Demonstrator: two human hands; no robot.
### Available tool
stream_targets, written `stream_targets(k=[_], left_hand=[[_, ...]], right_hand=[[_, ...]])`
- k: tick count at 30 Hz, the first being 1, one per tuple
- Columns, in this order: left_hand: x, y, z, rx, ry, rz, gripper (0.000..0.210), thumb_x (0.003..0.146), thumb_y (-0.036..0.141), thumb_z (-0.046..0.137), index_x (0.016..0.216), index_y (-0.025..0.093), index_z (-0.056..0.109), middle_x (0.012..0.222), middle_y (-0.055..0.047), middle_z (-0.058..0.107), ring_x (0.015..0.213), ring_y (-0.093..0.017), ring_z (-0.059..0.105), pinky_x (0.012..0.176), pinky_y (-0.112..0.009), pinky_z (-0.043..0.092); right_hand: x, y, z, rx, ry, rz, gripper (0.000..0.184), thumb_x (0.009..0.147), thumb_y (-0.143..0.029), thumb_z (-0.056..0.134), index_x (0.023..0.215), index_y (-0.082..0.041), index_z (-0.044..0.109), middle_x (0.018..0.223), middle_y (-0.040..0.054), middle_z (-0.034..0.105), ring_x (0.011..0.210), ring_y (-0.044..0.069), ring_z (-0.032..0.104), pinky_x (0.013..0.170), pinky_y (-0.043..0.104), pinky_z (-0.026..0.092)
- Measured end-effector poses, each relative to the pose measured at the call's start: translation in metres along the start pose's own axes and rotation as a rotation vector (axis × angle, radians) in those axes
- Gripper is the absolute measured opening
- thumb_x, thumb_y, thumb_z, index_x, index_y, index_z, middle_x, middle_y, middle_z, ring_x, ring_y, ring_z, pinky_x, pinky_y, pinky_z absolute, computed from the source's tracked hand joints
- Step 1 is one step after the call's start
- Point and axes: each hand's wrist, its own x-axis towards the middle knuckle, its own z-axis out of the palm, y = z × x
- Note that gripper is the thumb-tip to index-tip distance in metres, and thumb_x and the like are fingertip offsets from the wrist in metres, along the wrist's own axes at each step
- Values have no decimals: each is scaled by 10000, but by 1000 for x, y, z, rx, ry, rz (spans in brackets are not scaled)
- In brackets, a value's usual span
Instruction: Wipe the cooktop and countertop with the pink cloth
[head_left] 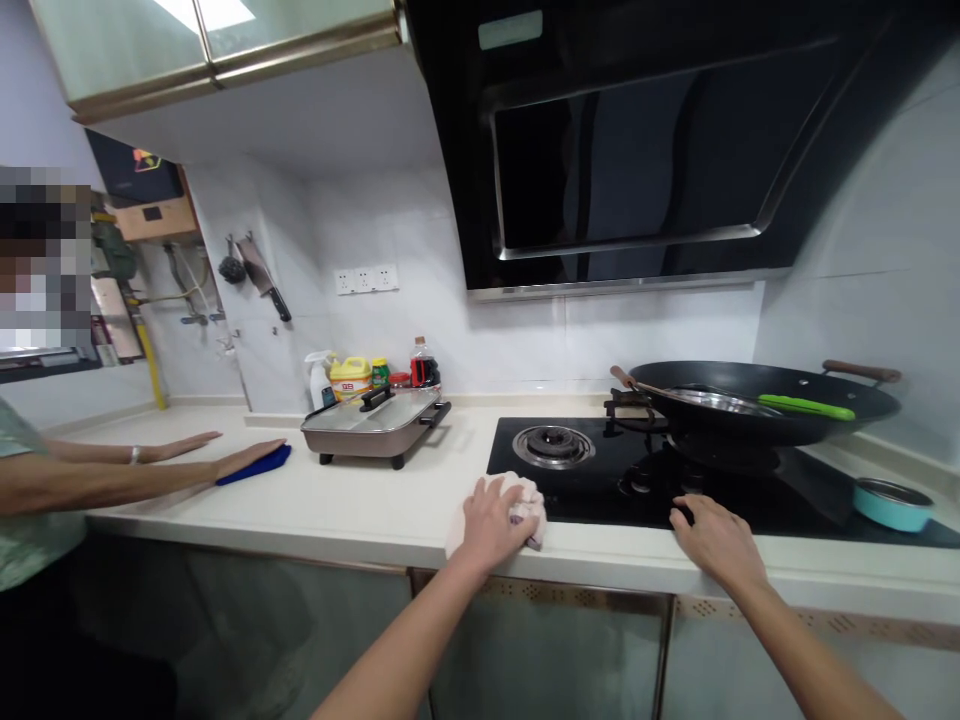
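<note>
My left hand [489,522] is closed over a pale pink cloth [530,490], pressing it on the counter at the front left corner of the black gas stove [585,498]. A small dark purple patch shows on the cloth under my fingers. My right hand [716,538] rests on the stove's front edge, close to the knobs [637,482]. Its fingers are loosely bent, the thumb lies apart, and nothing shows in it. Behind my left hand is the bare left burner [553,446].
A large wok [787,425] with a green-handled utensil [806,406] sits on the right burner; a turquoise bowl [892,503] stands nearby. Left are a lidded electric pan [367,438] and several bottles. A co-worker's hand presses a blue cloth [259,466]. A range hood [630,180] hangs above.
</note>
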Motion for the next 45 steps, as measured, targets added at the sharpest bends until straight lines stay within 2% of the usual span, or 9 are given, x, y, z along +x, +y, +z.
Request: stream_targets(k=[5,12,15,24,29,34,39,42,45], left_hand=[[-10,22,10,-52,46,182,462,847,486,700,1285,342,710,1489,-37,609,1427,-346,429,1180,-552,363],[30,-1,-8,-35,-153,-4,603,899,622,546,1425,339,627,1485,-59,616,1407,-362,448,1115,-564,402],[53,-11,-8,28,-187,-98,603,921,630,484,1436,346,611,1490,-71,604,1377,-357,471,1093,-539,409],[130,-16,28,107,-177,-231,671,959,624,384,1537,311,519,1488,-148,574,1336,-415,460,1079,-578,359],[148,-4,42,94,-188,-213,720,959,668,353,1580,325,469,1562,-155,501,1383,-471,397,1085,-635,326],[127,12,40,76,-220,-100,671,953,687,394,1511,349,547,1563,-108,516,1430,-439,362,1115,-622,330],[69,23,24,15,-246,118,635,929,700,486,1454,359,593,1546,-61,545,1463,-388,362,1175,-596,329],[38,11,11,-62,-236,261,618,903,711,547,1406,362,627,1551,-32,555,1486,-365,367,1212,-567,326],[25,-20,-6,-76,-222,195,605,909,672,566,1418,350,624,1586,-26,537,1509,-345,370,1216,-535,349]], right_hand=[[1,1,-2,-11,-33,7,435,965,-369,397,1198,-205,726,1370,102,695,1285,279,623,1122,455,410],[1,6,1,-40,-42,-32,462,972,-369,363,1227,-206,712,1379,109,685,1300,281,616,1129,474,416],[0,5,3,-50,-47,-32,465,967,-362,349,1230,-215,704,1389,110,678,1322,289,598,1148,501,398],[-2,4,-2,-70,3,-30,449,965,-384,353,1194,-224,704,1374,112,687,1314,287,606,1105,457,437],[-1,3,-8,-55,-22,-10,433,964,-399,372,1175,-234,711,1358,105,693,1298,294,608,1082,471,443],[-1,-1,-11,-49,-25,0,426,959,-385,374,1162,-223,712,1331,108,698,1263,292,621,1084,474,436],[-2,5,-6,-38,-37,-2,474,955,-405,351,1205,-211,705,1361,108,688,1285,296,614,1103,492,431],[0,11,-1,-46,-51,-18,515,960,-429,324,1232,-202,698,1382,107,679,1292,295,616,1126,496,423],[0,15,2,-62,-64,-24,538,964,-448,304,1243,-208,696,1403,106,669,1305,296,611,1134,500,423]])
